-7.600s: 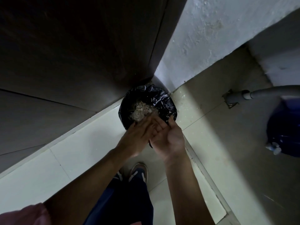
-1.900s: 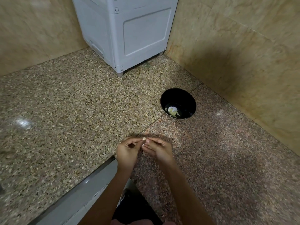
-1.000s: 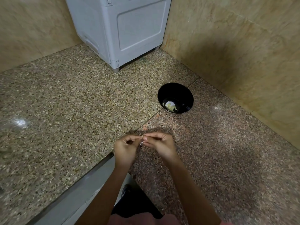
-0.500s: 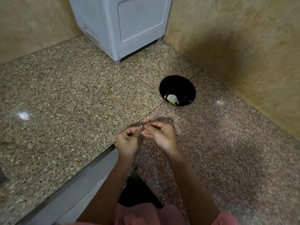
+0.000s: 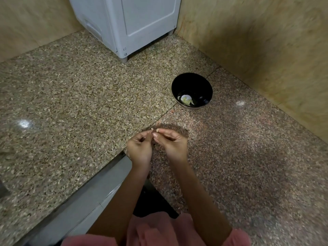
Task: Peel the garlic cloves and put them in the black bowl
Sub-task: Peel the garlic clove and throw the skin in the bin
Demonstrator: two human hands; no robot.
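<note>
Head camera, looking down: a small pale garlic clove [image 5: 156, 130] sits pinched between the fingertips of both hands, held just above the counter at the middle of the frame. The left hand [image 5: 140, 148] has its fingers curled in, thumb and forefinger nipping the clove's left end. The right hand [image 5: 171, 144] is curled the same way and pinches the other end. The clove is tiny and mostly covered by the fingertips, so I cannot tell how much skin is on it.

The black bowl [image 5: 191, 80] stands up and to the right of the hands, well apart from them, near the corner of the walls. A few pale peeled cloves [image 5: 186, 99] lie in its bottom.

All of this is on a polished granite counter [image 5: 71, 103] made of two slabs: a tan-speckled one on the left and a pinker one on the right. Their seam runs from beside the bowl down to the hands, and a glare spot shines on each slab. Beige stone-look wall tiles [image 5: 257, 41] close the back and right side. A white appliance [image 5: 127, 23] stands on short feet in the back corner; its top is cut off by the frame, and two small marks on its lower corner are too small to read.

A grey strip [image 5: 79, 197] edges the counter's front. A pink garment [image 5: 159, 231] fills the blurred bottom edge.
</note>
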